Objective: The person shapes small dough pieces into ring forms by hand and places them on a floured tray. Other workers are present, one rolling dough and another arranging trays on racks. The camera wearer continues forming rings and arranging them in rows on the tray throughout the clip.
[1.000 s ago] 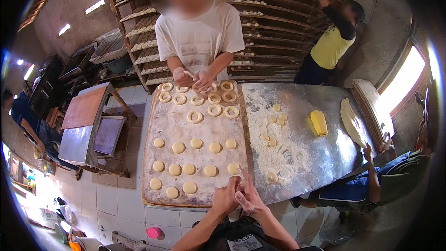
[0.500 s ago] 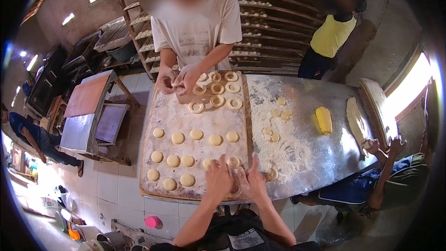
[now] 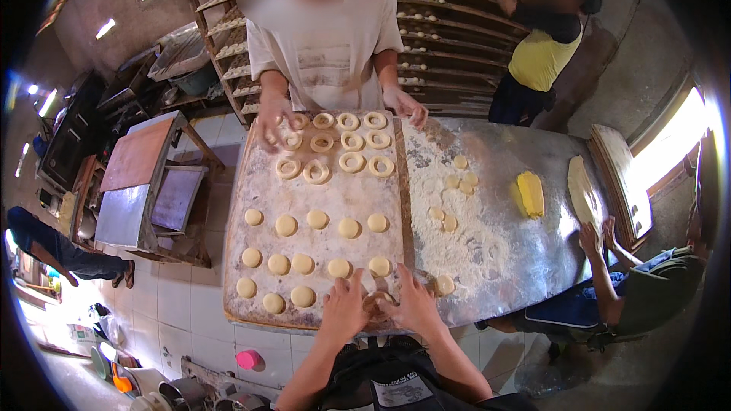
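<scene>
At the near edge of the floured board [image 3: 320, 198], my left hand [image 3: 343, 304] rests low with its fingers apart and reaching forward. My right hand [image 3: 413, 303] is beside it, fingers stretched out. A shadowed piece [image 3: 378, 303], perhaps dough, lies between my thumbs, too hidden to make out clearly. Several pale dough rounds [image 3: 303, 263] are spread in rows just ahead of my fingers. Toward the far side are several dough rings [image 3: 351, 162]. A loose round [image 3: 444, 285] sits on the floured metal top, right of my right hand.
A co-worker [image 3: 320, 46] reaches both hands over the far edge, before racks [image 3: 426, 61] of trays. Another [image 3: 544, 61] stands at the racks. Right: a yellow block [image 3: 531, 195], a dough sheet [image 3: 584, 190], a third person's hands [image 3: 598, 236]. Left: a low table [image 3: 133, 213] and another person [image 3: 68, 251].
My hands were together near the front edge; they have lowered to the board and their fingers have spread. The co-worker opposite has let go of the dough and moved their hands apart.
</scene>
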Demonstrator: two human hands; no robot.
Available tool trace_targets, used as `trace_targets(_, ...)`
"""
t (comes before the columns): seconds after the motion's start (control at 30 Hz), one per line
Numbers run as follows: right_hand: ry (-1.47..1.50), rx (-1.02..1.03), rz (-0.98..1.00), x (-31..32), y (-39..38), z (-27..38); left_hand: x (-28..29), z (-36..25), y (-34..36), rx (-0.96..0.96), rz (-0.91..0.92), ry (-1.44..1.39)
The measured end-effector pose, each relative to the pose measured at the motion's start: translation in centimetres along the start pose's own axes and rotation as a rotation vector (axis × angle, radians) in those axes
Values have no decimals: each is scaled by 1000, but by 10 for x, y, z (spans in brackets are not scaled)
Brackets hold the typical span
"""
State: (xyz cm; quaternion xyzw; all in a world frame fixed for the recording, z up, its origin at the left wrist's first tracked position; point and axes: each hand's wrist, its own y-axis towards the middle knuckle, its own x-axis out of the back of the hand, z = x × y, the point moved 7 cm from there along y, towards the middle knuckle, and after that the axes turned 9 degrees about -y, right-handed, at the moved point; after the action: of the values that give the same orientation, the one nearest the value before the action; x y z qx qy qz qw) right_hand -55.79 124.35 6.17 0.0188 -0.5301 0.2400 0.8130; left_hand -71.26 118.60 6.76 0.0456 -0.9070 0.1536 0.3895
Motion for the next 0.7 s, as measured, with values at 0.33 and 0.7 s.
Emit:
trace_targets(0.33,87,234,-45,8,56,20,36,14,42,-165,-77,58)
trace_targets(0.7,-301,-23,-313,75,28,-173,-106,-136,114,-508,50,-7)
